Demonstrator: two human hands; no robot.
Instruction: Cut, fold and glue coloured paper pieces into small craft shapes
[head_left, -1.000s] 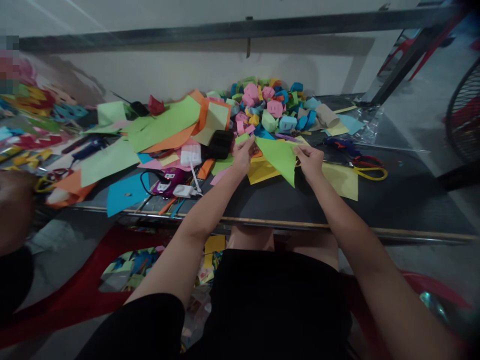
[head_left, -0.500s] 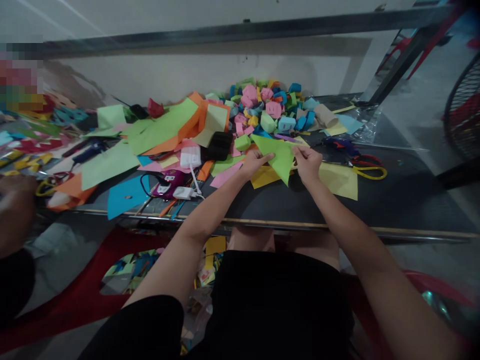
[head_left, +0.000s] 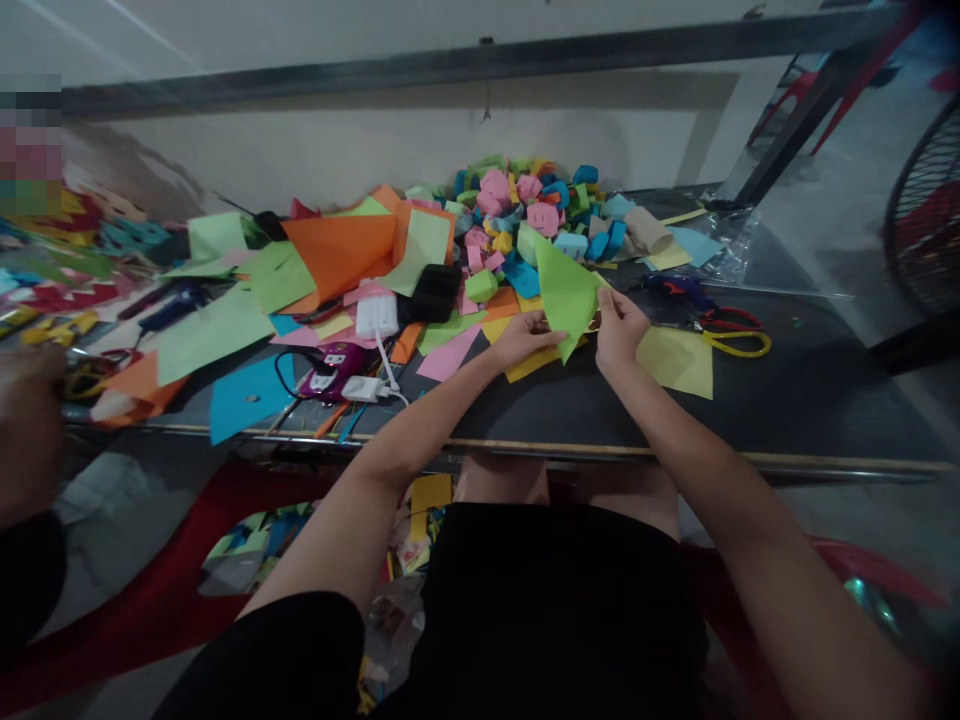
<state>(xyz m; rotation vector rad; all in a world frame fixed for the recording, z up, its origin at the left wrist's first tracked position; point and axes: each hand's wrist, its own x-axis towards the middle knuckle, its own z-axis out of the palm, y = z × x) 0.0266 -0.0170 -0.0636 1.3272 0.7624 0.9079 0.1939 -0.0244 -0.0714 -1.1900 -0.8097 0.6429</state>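
Observation:
A bright green sheet of paper (head_left: 564, 295), folded to a pointed shape, is held over the dark table in front of me. My right hand (head_left: 621, 328) pinches its right edge between thumb and fingers. At the lower left edge, my left hand (head_left: 526, 338) has its fingers closed on the same paper. Yellow paper (head_left: 525, 364) lies beneath my left hand, partly covered. A pale yellow sheet (head_left: 679, 360) rests beside my right wrist. Just behind the green paper rises a heap of small folded paper pieces (head_left: 544, 218) in pink, blue, green and yellow.
Scissors (head_left: 739, 342) and a blue glue gun (head_left: 679, 287) lie to the right. A purple power strip (head_left: 334, 370) with white plugs sits left, near orange sheets (head_left: 341, 250) and a blue sheet (head_left: 247, 393). Another person's hand (head_left: 30, 430) is at the far left. A fan (head_left: 926, 220) stands right.
The green paper has turned more upright, and my left hand has shifted lower along its edge. On the left stack, an orange sheet now shows where green paper lay on top.

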